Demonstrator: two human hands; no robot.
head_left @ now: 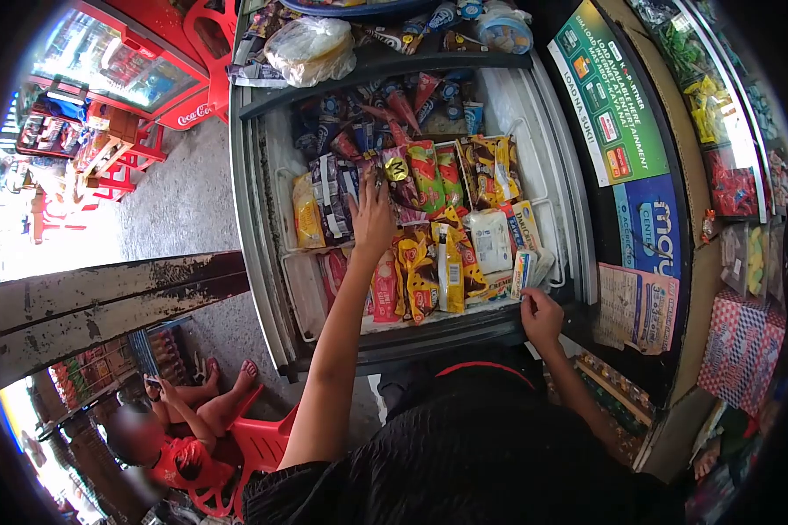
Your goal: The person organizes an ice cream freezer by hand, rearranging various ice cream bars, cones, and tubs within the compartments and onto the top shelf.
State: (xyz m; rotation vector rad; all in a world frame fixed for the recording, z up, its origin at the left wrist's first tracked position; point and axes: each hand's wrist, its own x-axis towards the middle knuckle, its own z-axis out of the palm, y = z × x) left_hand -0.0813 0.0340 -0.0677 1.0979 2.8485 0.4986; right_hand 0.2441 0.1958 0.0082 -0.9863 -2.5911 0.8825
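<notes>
An open chest freezer [261, 197] full of wrapped ice creams lies below me. My left hand [374, 214] reaches into its middle, fingers stretched over the packs, beside a purple wrapper with a gold circle [397, 170]. Dark striped packs [332, 197] are left of it, green-and-red packs [427, 179] right of it. Yellow-and-brown ice cream packs [414, 276] fill the front row. At the front right corner my right hand [543, 317] pinches the lower end of a small white, blue and orange packet [523, 271]. Next to that packet are white-and-yellow Dari Creme packs [527, 229].
Wrapped cones [398, 105] crowd the freezer's back, and a plastic-bagged bundle [309, 48] sits on its far edge. Signboards [608, 96] flank the right side. A weathered wooden beam [114, 302] crosses at left. A person [184, 451] sits on a red chair [267, 442] below it.
</notes>
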